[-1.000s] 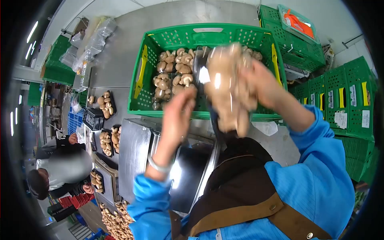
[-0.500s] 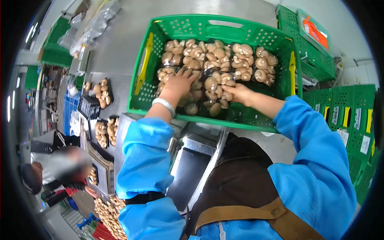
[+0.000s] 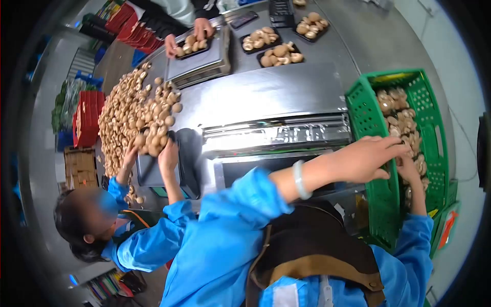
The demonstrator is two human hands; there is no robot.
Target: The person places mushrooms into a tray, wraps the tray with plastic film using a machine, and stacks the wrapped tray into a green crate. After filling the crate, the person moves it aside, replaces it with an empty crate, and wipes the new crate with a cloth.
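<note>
A green perforated crate (image 3: 364,105) on the right holds black trays of brown mushrooms (image 3: 405,125) in clear wrap. My left hand (image 3: 365,157), a pale bracelet at its wrist, is over the crate's near side wall with its fingers stretched out and nothing in them. Lower and farther right, my right hand (image 3: 408,171) reaches into the crate beside the mushroom trays. Its fingertips are partly hidden behind my left hand, so a hold on anything cannot be made out.
At the left a co-worker (image 3: 148,238) in blue holds a mushroom tray (image 3: 152,140) near a large mushroom pile (image 3: 123,112). Another person's hands (image 3: 203,28) touch a tray on a scale (image 3: 199,66). A wrapping machine (image 3: 276,134) stands mid-table; filled trays (image 3: 280,55) lie behind.
The view has swung left, so the crate now appears at the right and the co-worker in blue shows. My left hand has lifted off the mushroom trays; my right hand remains in the crate.
</note>
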